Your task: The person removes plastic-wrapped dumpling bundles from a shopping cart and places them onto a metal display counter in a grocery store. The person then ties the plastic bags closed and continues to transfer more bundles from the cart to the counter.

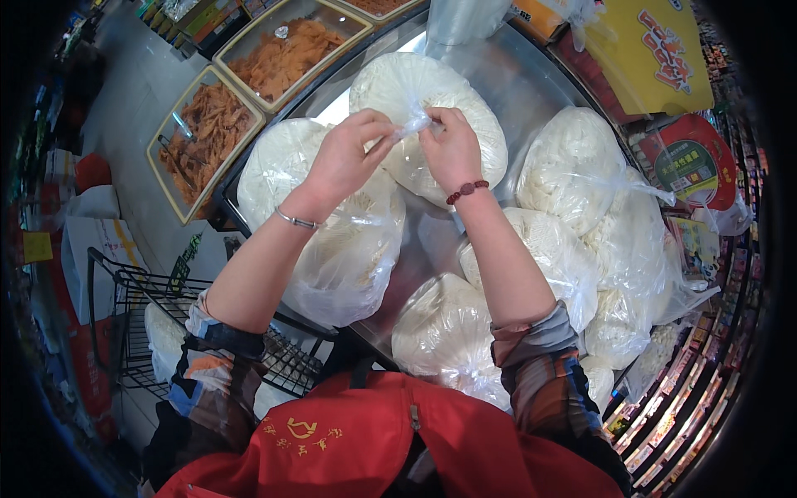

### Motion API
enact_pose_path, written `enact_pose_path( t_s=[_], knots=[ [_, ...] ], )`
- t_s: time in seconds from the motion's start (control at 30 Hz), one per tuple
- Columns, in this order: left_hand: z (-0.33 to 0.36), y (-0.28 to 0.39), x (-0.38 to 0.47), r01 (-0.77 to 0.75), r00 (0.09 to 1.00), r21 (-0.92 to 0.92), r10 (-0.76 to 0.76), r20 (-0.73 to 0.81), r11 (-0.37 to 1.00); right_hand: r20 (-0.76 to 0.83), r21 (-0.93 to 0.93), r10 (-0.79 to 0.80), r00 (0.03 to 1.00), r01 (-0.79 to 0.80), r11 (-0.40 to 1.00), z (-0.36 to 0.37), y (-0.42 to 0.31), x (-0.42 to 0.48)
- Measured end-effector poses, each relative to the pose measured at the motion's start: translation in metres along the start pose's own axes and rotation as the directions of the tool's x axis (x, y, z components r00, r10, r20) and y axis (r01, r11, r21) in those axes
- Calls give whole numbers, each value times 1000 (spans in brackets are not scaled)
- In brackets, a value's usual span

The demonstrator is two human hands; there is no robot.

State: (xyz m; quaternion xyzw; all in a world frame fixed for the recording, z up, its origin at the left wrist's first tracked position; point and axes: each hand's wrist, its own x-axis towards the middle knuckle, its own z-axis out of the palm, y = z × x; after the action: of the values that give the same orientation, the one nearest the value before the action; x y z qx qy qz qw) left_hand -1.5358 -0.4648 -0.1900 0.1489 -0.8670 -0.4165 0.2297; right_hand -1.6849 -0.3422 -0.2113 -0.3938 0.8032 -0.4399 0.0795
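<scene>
Both of my hands pinch the gathered, twisted neck of a clear plastic bag (457, 152) filled with pale noodles, at the top middle of a metal table (429, 230). My left hand (355, 146) holds the neck from the left, my right hand (451, 146) from the right, with the fingertips close together. Left of this bag lie more filled bags (348, 261), partly under my left forearm. Another filled bag (445, 330) sits near my body. Several knotted bags (573, 168) are piled at the right.
Clear-lidded bins of orange-brown dried food (280, 56) stand beyond the table at upper left. A black wire shopping cart (143, 292) holding white bags is at lower left. A roll of plastic bags (464, 18) stands at the top, a yellow box (647, 56) at upper right, shelves (679, 398) at lower right.
</scene>
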Motion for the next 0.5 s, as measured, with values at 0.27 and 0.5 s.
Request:
enact_pose_path(
  t_s=[0.27,0.5],
  knots=[
    [16,9,21,388,910,-540,-404,95,747,-83,445,47,995,-5,896,12,15,-17],
    [19,-3,74,435,845,96,-442,301,895,-96,371,-153,984,178,912,8,19,-23]
  ],
)
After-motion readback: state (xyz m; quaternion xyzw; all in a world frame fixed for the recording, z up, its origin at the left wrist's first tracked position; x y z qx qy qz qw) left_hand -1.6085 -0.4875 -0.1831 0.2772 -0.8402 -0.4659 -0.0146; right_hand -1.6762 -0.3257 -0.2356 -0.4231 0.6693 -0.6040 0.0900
